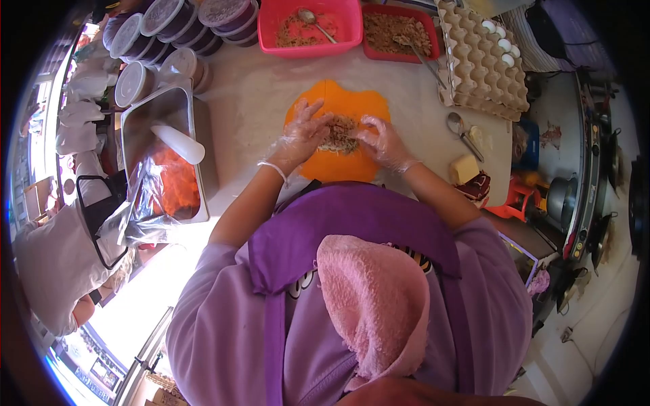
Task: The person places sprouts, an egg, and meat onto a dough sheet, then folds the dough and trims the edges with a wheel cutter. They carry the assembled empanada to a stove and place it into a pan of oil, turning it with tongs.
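A flat orange dough sheet (338, 169) with an uneven edge lies on the table in front of my body. Shredded brownish filling (340, 133) is heaped in its middle. My left hand (302, 133), in a clear plastic glove, is over the sheet's left part, fingers apart and thumb side against the filling. From the right, my right hand (384, 143), gloved too, reaches in with bent, separated fingers, their tips at the heap's edge. Neither hand has visibly lifted anything. Part of the sheet is hidden under the hands.
A pink basin (266, 42) with a spoon and a red tub (371, 53) of brownish mixture stand at the back. Egg trays (474, 74) are at right, near a spoon (464, 135) and a yellow block (464, 169). Left are a metal container (205, 145) and stacked lidded tubs (162, 20).
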Demonstrator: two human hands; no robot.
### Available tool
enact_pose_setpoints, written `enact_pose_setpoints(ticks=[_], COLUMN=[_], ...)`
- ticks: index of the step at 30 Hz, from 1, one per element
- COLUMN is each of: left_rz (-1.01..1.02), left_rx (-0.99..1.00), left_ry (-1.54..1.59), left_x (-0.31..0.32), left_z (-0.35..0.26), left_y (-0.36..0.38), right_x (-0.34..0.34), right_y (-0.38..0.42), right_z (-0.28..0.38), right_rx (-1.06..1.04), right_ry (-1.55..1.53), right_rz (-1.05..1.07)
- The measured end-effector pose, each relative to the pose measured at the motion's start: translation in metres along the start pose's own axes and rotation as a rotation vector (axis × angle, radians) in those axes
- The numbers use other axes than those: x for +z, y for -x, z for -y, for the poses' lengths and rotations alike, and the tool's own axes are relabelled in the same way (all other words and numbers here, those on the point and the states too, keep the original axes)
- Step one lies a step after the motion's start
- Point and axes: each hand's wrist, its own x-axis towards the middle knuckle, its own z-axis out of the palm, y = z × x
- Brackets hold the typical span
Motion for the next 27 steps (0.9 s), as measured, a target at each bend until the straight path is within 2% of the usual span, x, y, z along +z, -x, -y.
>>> enact_pose_setpoints(ticks=[1, 3, 5, 6, 7, 8, 9, 11, 13, 16, 18, 19, 22, 23, 24, 25, 27], left_rz=[-0.023, -0.06, 0.02, 0.013, 0.005, -0.004, -0.006, 0.092, 0.092, 0.097, 0.09, 0.083, 0.069, 0.061, 0.058, 0.071, 0.085], left_rx=[-0.024, -0.045, -0.236, -0.24, -0.306, -0.369, -0.372, -0.476, -0.468, -0.447, -0.422, -0.458, -0.564, -0.622, -0.623, -0.643, -0.671], left_ry=[0.099, 0.185, 0.302, 0.298, 0.481, 0.666, 0.668, 0.518, 0.492, 0.459, 0.453, 0.532, 0.708, 0.803, 0.804, 0.76, 0.719], left_x=[-0.002, -0.011, -0.028, -0.029, -0.029, -0.029, -0.033, -0.046, -0.043, -0.035, -0.035, -0.036, -0.039, -0.04, -0.04, -0.039, -0.034], left_z=[0.008, 0.013, 0.005, 0.008, 0.011, 0.014, 0.01, -0.004, -0.001, 0.007, 0.007, 0.003, -0.006, -0.007, -0.005, -0.007, -0.007], left_y=[0.006, 0.011, 0.016, 0.019, 0.02, 0.019, 0.019, 0.017, 0.016, 0.02, 0.019, 0.02, 0.023, 0.023, 0.021, 0.027, 0.033], right_x=[0.003, 0.015, 0.033, 0.036, 0.036, 0.035, 0.034, 0.039, 0.038, 0.04, 0.041, 0.04, 0.031, 0.027, 0.025, 0.028, 0.033], right_y=[0.004, 0.014, 0.018, 0.016, 0.015, 0.013, 0.013, 0.017, 0.015, 0.022, 0.026, 0.027, 0.019, 0.013, 0.008, 0.01, 0.012], right_z=[0.001, -0.003, -0.009, -0.005, -0.004, -0.005, -0.002, 0.0, -0.003, -0.005, -0.008, -0.007, 0.003, 0.007, 0.008, 0.009, 0.004], right_rx=[-0.003, -0.164, -0.153, -0.131, -0.138, -0.131, -0.118, -0.123, -0.131, -0.14, -0.19, -0.19, -0.074, 0.035, 0.143, 0.147, 0.157], right_ry=[-0.003, 0.195, 0.221, 0.244, 0.244, 0.323, 0.397, 0.418, 0.449, 0.451, 0.492, 0.49, 0.424, 0.382, 0.341, 0.334, 0.13], right_rz=[-0.002, 0.18, 0.187, 0.205, 0.203, 0.29, 0.381, 0.429, 0.464, 0.42, 0.294, 0.299, 0.279, 0.297, 0.312, 0.324, 0.056])
